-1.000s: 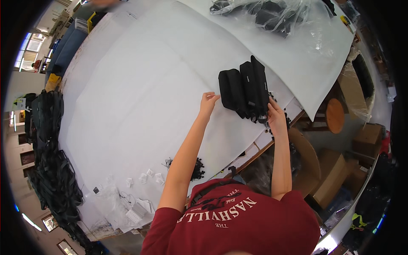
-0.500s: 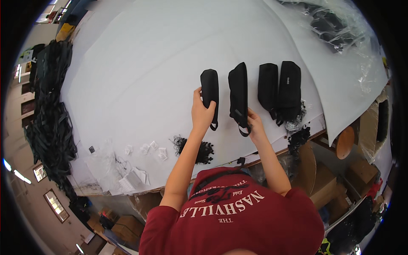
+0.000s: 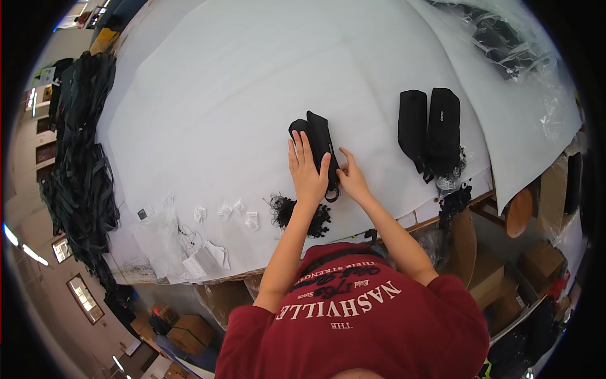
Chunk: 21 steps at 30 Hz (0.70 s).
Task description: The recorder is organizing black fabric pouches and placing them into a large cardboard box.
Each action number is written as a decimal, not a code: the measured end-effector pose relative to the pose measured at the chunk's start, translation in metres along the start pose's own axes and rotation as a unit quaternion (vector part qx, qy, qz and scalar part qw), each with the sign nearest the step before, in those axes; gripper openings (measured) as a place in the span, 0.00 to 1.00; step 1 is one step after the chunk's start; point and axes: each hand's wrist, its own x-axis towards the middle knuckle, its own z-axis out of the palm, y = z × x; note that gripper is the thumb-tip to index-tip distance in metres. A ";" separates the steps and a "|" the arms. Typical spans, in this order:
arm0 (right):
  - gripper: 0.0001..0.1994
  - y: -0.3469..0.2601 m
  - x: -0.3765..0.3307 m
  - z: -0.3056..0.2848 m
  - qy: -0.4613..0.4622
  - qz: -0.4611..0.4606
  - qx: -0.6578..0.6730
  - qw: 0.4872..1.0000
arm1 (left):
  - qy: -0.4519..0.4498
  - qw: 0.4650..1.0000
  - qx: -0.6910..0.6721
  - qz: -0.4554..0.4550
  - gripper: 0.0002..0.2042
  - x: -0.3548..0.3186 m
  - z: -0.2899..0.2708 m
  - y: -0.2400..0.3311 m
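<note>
Two slim black fabric pouches lie close side by side near the middle of the white table. My left hand (image 3: 308, 179) rests flat over the left pouch (image 3: 297, 125), fingers stretched out, covering most of it. Its thumb reaches onto the right pouch (image 3: 320, 131), which has a small pale mark and a loop at its lower end. At that pouch's right edge is my right hand (image 3: 355, 181), fingers apart, thumb touching the side near the loop. Two more black pouches, a left one (image 3: 413, 125) and a right one (image 3: 444, 126), lie farther right.
A pile of small black cords (image 3: 320, 221) lies beside my left forearm. Small white packets (image 3: 225, 211) and clear plastic bags (image 3: 154, 237) are to the left. Black straps (image 3: 82, 170) heap along the left edge. Plastic-wrapped black goods (image 3: 499, 41) sit far right, cardboard boxes (image 3: 483, 271) below the table.
The two handled pouches, apart before, now lie together, the right one moved left. My left hand has gone from gripping its pouch to lying flat over it. The view has shifted slightly.
</note>
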 end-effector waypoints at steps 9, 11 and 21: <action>0.34 -0.041 -0.008 -0.057 0.206 -0.163 -0.320 0.910 | -0.054 0.994 0.093 -0.023 0.32 0.002 0.006 0.000; 0.36 -0.050 -0.002 -0.084 0.340 -0.179 -0.390 0.837 | -0.052 0.994 0.098 -0.023 0.32 0.002 0.007 -0.002; 0.34 -0.042 0.005 -0.084 0.169 -0.161 -0.002 0.972 | -0.025 0.999 0.023 0.016 0.31 0.004 0.012 -0.006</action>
